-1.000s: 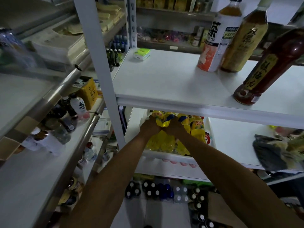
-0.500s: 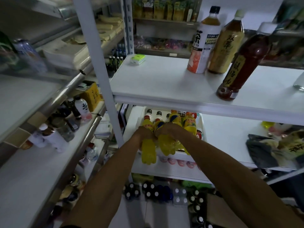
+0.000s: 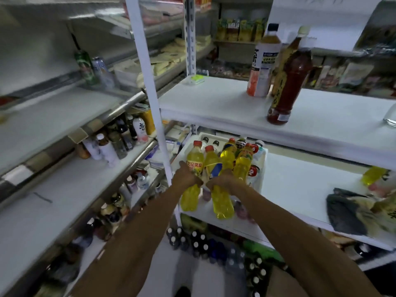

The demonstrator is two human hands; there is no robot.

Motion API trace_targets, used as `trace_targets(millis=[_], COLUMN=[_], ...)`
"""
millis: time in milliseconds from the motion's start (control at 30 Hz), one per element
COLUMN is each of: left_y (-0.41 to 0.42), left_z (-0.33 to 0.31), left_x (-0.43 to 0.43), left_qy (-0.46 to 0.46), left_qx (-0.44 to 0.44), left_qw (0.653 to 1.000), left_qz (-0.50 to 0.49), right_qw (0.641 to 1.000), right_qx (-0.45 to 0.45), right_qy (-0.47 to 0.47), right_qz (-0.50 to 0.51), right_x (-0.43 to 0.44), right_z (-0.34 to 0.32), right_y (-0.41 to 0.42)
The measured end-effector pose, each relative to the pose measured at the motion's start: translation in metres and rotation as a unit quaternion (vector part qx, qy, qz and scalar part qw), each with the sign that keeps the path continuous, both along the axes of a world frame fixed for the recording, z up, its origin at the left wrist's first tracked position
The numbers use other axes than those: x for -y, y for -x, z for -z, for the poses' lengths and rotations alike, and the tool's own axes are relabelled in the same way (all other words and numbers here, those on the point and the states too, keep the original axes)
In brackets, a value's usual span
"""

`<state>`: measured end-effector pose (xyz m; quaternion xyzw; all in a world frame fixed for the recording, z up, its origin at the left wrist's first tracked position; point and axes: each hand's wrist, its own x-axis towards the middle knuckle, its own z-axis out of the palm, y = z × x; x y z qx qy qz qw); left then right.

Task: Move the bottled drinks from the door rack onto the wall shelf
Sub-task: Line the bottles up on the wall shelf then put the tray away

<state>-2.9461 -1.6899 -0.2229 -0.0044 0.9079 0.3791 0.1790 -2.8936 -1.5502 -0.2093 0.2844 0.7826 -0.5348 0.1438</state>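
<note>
My left hand point(image 3: 186, 178) grips a yellow drink bottle with a red cap point(image 3: 191, 189) around its middle. My right hand point(image 3: 221, 181) grips a second yellow bottle point(image 3: 220, 200) next to it. Both bottles hang lifted in front of a white tray point(image 3: 262, 168) on the middle shelf, where two more yellow bottles point(image 3: 243, 166) and other drinks stand. Above it is the white wall shelf point(image 3: 225, 106), with a white-labelled tea bottle point(image 3: 262, 67), a brown tea bottle point(image 3: 282, 67) and a dark red bottle point(image 3: 287, 88) standing on it.
A white upright post point(image 3: 150, 93) stands just left of my hands. Steel shelves on the left point(image 3: 53, 125) carry cans and small bottles. A dark bag point(image 3: 351, 211) lies on the middle shelf at right. Dark-capped bottles point(image 3: 192, 241) stand on the floor below.
Both hands have lifted the two yellow bottles up and toward me, out of the tray. The view has tilted down and pulled back.
</note>
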Motion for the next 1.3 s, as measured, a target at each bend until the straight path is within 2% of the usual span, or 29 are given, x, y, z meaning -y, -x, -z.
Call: trace_targets(millis=[133, 333, 433, 533, 800, 1067, 1300], left_y=[-0.042, -0.080, -0.092, -0.108, -0.147, -0.209, -0.275], left_z=[-0.018, -0.065, -0.093, -0.123, -0.173, -0.185, -0.193], left_x=[-0.005, -0.004, 0.009, 0.036, 0.130, 0.216, 0.280], left_qy=[0.037, -0.011, -0.049, -0.058, -0.022, 0.024, 0.072], left_qx=[-0.053, -0.128, -0.169, -0.205, -0.256, -0.250, -0.233], left_qw=[0.998, 0.991, 0.982, 0.970, 0.947, 0.914, 0.866], left_qz=[-0.007, -0.046, -0.074, -0.115, -0.194, -0.318, -0.437], right_qw=[0.996, 0.976, 0.964, 0.963, 0.943, 0.931, 0.891], right_qx=[-0.085, -0.213, -0.259, -0.254, -0.297, -0.308, -0.305], right_qy=[-0.010, -0.001, -0.032, -0.088, -0.131, -0.061, -0.034], right_qz=[0.000, 0.041, 0.056, 0.028, -0.069, -0.187, -0.335], right_x=[-0.005, -0.007, -0.003, 0.012, 0.097, 0.195, 0.286], right_z=[-0.013, -0.065, -0.092, -0.123, -0.168, -0.177, -0.180], right_y=[-0.040, -0.069, -0.073, -0.076, -0.089, -0.089, -0.111])
